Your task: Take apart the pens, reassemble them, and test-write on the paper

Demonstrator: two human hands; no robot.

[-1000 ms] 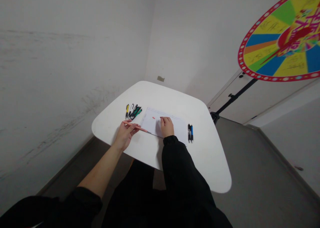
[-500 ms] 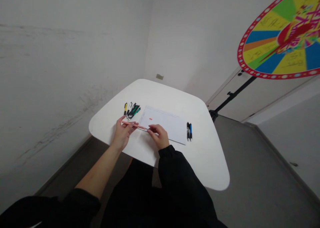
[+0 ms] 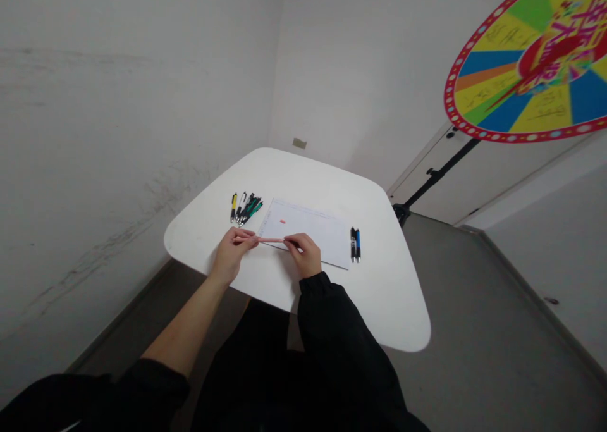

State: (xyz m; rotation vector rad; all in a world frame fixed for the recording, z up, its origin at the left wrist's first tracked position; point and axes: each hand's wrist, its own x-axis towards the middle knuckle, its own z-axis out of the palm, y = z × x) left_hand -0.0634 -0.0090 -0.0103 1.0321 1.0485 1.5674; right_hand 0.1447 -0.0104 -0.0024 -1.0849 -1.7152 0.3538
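A slim pink pen (image 3: pixel 271 240) spans the gap between my two hands, nearly level above the near edge of the paper. My left hand (image 3: pixel 231 255) is closed around its left part. The fingers of my right hand (image 3: pixel 303 253) pinch its right end, which they hide. Beneath lies a white sheet of paper (image 3: pixel 313 226) with faint writing along its top and left edges. On the sheet rests a small pink piece (image 3: pixel 282 221), too small to name for certain.
Several pens (image 3: pixel 247 209) in yellow, white, black and green lie beyond my left hand. Two more pens (image 3: pixel 355 245), one blue, lie right of the paper. The white table (image 3: pixel 379 293) has rounded corners. A colourful prize wheel (image 3: pixel 516 71) stands at the right on a black pole.
The pink pen has turned from sloping down to the right to nearly level. My right fingers have risen slightly with its right end. The whole view has shifted a little.
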